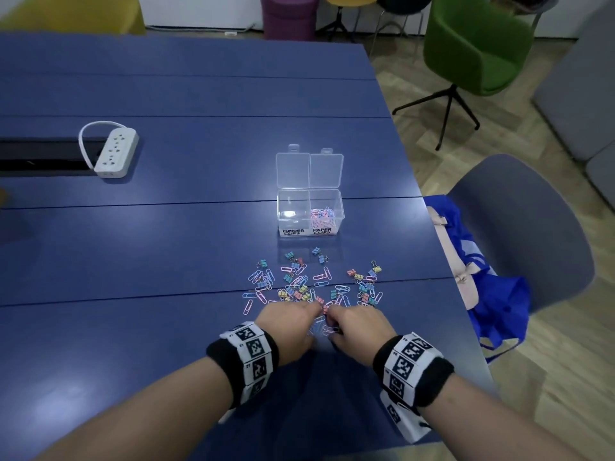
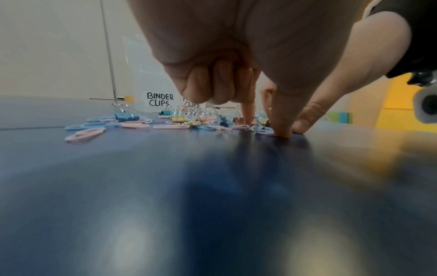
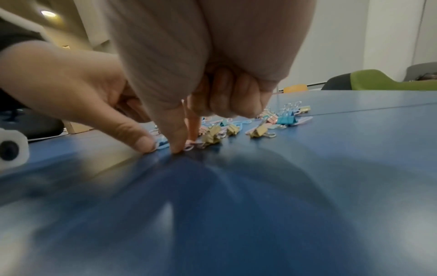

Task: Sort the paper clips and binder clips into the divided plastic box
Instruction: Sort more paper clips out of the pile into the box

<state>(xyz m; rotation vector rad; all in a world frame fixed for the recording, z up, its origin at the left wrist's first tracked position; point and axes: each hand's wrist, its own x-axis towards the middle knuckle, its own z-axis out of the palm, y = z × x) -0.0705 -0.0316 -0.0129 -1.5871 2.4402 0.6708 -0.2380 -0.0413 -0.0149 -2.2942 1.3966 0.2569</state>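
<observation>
A clear divided box (image 1: 340, 207) stands open on the blue table. Its "PAPER CLIPS" side holds pink and blue paper clips (image 1: 322, 216); the "BINDER CLIPS" side (image 1: 293, 211) looks empty. Pastel paper clips and binder clips (image 1: 299, 287) lie scattered in front of it. Both hands are at the near edge of this scatter, fingertips down and almost meeting. My left hand (image 2: 264, 128) pinches thumb and index at blue and pink paper clips (image 2: 241, 127), its other fingers curled. My right hand (image 3: 185, 144) pinches a pink paper clip (image 3: 190, 147) the same way.
A white power strip (image 1: 114, 153) lies far left beside a dark cable slot (image 1: 40, 158). The table's right edge runs close to the clips. Beyond it stands a grey chair (image 1: 532, 234) with a blue bag (image 1: 492, 294), and a green chair (image 1: 472, 44) farther back.
</observation>
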